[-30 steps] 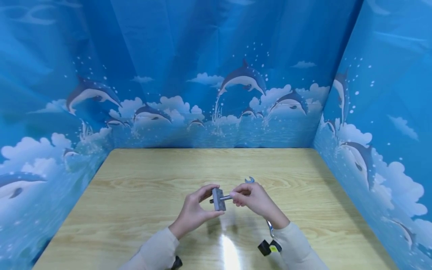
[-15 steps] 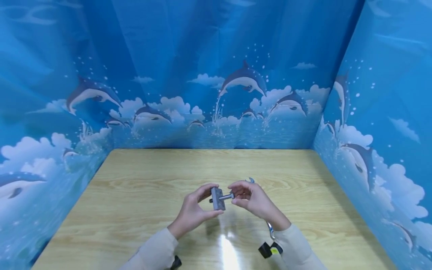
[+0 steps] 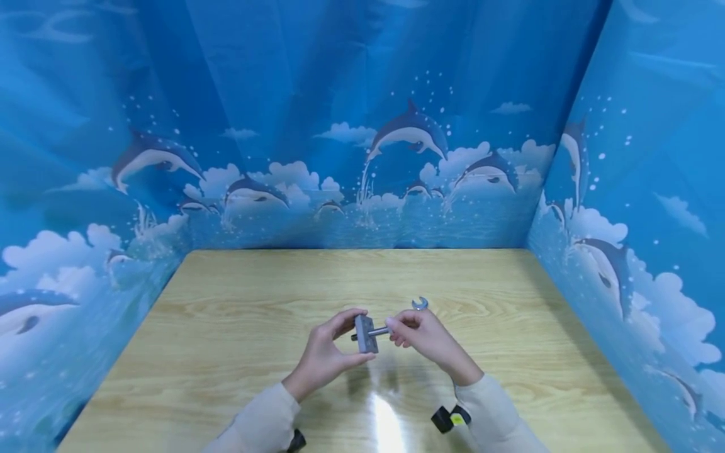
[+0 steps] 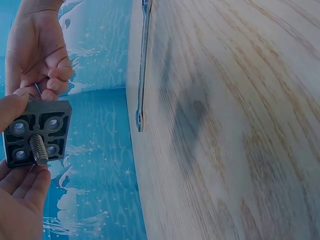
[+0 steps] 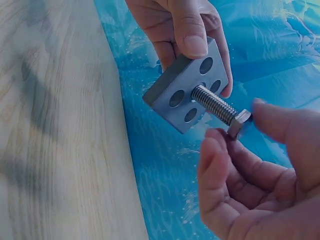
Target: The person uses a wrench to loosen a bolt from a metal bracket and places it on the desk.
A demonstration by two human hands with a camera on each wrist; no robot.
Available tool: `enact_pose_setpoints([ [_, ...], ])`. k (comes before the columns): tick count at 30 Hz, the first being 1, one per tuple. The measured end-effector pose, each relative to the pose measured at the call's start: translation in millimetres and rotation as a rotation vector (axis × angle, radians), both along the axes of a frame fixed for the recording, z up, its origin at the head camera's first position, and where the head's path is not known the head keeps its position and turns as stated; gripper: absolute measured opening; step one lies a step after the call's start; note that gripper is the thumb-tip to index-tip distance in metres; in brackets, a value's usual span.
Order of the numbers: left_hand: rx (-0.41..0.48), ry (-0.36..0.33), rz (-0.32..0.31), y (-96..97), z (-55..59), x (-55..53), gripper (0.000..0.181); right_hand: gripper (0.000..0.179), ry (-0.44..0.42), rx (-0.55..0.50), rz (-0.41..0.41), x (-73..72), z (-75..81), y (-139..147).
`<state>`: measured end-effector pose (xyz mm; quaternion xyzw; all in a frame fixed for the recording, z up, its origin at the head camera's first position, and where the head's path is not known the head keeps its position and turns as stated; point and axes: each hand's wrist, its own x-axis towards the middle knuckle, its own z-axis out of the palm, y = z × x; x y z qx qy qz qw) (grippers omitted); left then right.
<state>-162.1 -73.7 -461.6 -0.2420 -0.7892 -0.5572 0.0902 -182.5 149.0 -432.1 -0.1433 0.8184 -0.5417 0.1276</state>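
My left hand grips a square grey plate by opposite edges, thumb on one side and fingers on the other. The plate's flat face has several round holes around a central one. Through that centre runs a silver hex bolt, and its threaded end pokes out of the ribbed back. At the bolt's head, my right hand pinches with thumb and fingertips. Both hands hold these parts above the table.
An open-ended wrench lies on the wood-grain table, partly hidden behind the right hand and forearm. Its shaft also shows in the left wrist view. Blue dolphin-print sheets stand around the table's back and sides.
Half a second ago my right fingers were spread from the bolt head; now they pinch it again. The left hand and plate have stayed nearly still.
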Motion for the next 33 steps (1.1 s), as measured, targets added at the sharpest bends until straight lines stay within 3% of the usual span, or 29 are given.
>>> enact_pose_setpoints([
  [4,-0.018,0.0,-0.006,-0.3,-0.3,0.3,0.075,0.026,0.037,0.017,-0.041,1.3,1.3,-2],
  [11,-0.019,0.001,-0.017,0.1,-1.5,0.9,0.075,0.019,0.158,-0.017,0.01,4.3,2.4,0],
  [17,-0.026,-0.008,-0.009,0.2,-0.5,0.4,0.075,0.019,0.192,-0.047,0.021,4.3,2.0,0],
  [22,-0.011,-0.018,-0.01,0.1,0.0,0.1,0.074,0.028,0.186,-0.015,0.033,3.7,2.3,2],
  [28,-0.015,-0.019,-0.003,0.9,1.4,-0.1,0.075,0.033,0.086,0.039,0.052,7.3,12.4,3],
  [31,-0.017,-0.02,-0.003,0.9,1.3,0.4,0.075,0.037,0.071,0.058,0.061,7.0,11.9,3],
  [33,-0.017,-0.023,-0.004,0.9,1.4,0.9,0.075,0.041,0.069,0.072,0.05,2.8,3.5,4],
])
